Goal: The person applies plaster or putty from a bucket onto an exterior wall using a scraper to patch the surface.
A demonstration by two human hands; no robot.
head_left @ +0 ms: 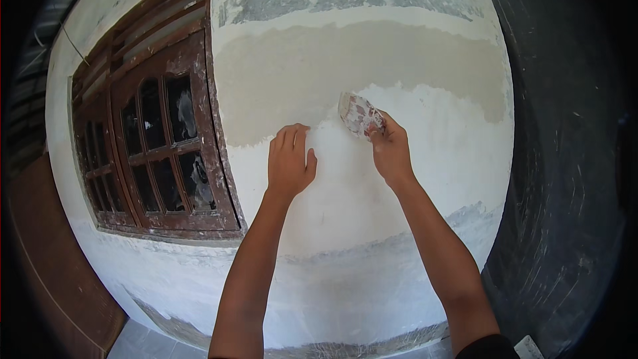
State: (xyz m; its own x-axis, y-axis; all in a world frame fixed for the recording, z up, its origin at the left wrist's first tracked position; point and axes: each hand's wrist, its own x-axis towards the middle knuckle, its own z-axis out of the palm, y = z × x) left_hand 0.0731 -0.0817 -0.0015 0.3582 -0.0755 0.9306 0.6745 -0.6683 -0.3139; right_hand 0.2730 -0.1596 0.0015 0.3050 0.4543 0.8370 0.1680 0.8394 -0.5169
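Observation:
My right hand [391,149] is closed round a short, flat scraper [359,114], reddish-brown and smeared with white putty. The scraper's broad end points up and left, close against the wall [345,206]; whether it presses on the surface I cannot tell. My left hand [290,158] holds nothing; its fingers point up and its thumb stands apart, at or very near the wall below the beige band. That beige band [279,60] crosses the upper wall, with a whiter coat beneath it. My left hand lies nearest to the wavy border between the two.
Left of my hands is a brown wooden window [159,133] with dark panes and white smears on its frame. A tall dark panel [551,159] stands at the right. A brown board [60,259] leans at the lower left, above grey floor tiles [149,342].

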